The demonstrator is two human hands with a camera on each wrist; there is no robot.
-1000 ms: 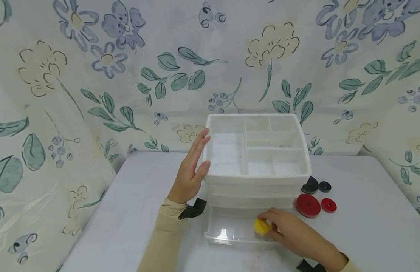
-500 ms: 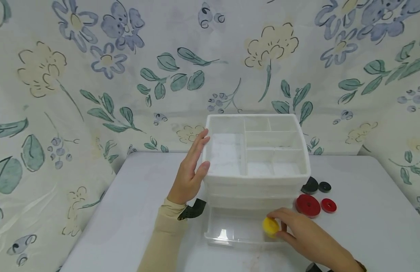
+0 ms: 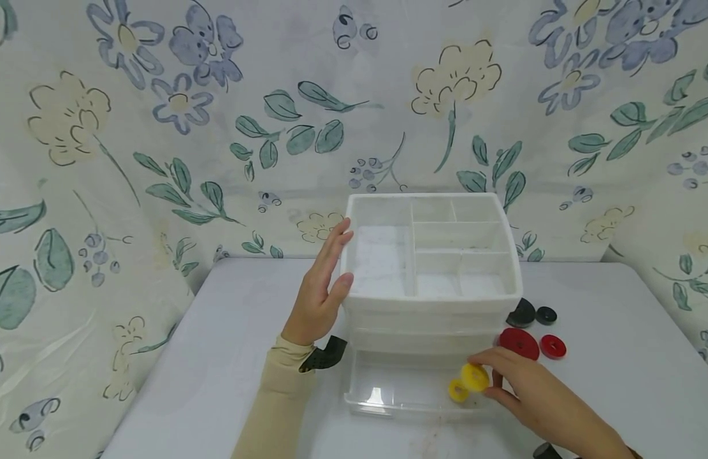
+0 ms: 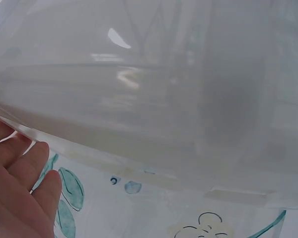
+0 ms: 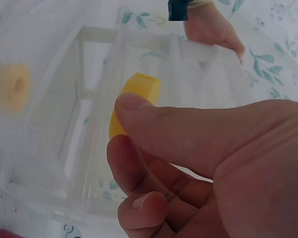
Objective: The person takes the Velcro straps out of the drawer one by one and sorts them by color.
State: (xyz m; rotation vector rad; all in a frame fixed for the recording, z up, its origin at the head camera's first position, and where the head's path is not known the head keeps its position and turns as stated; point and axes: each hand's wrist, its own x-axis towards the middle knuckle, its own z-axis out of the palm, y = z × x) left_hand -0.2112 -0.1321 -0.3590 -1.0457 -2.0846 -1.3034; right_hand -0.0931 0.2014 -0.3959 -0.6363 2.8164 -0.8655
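A white drawer organizer (image 3: 434, 312) stands on the table, its top divided into compartments. Its clear bottom drawer (image 3: 396, 376) is pulled out toward me. My left hand (image 3: 318, 287) rests along the organizer's left side, fingers straight; in the left wrist view the fingertips (image 4: 39, 153) lie at the edge of the translucent plastic. With thumb and fingers, my right hand (image 3: 526, 389) pinches a yellow disc (image 3: 475, 377) over the drawer's right part. A smaller yellow ring (image 3: 459, 390) lies inside the drawer, seen blurred through its wall in the right wrist view.
Right of the organizer lie a large red disc (image 3: 520, 344), a small red ring (image 3: 553, 347), a black half-disc (image 3: 522, 313) and a small black disc (image 3: 546, 315). Flowered cloth (image 3: 388, 95) hangs behind the white table (image 3: 262, 299).
My right hand has moved right with the yellow disc, uncovering the smaller yellow ring in the drawer. My left hand has stayed in place on the organizer.
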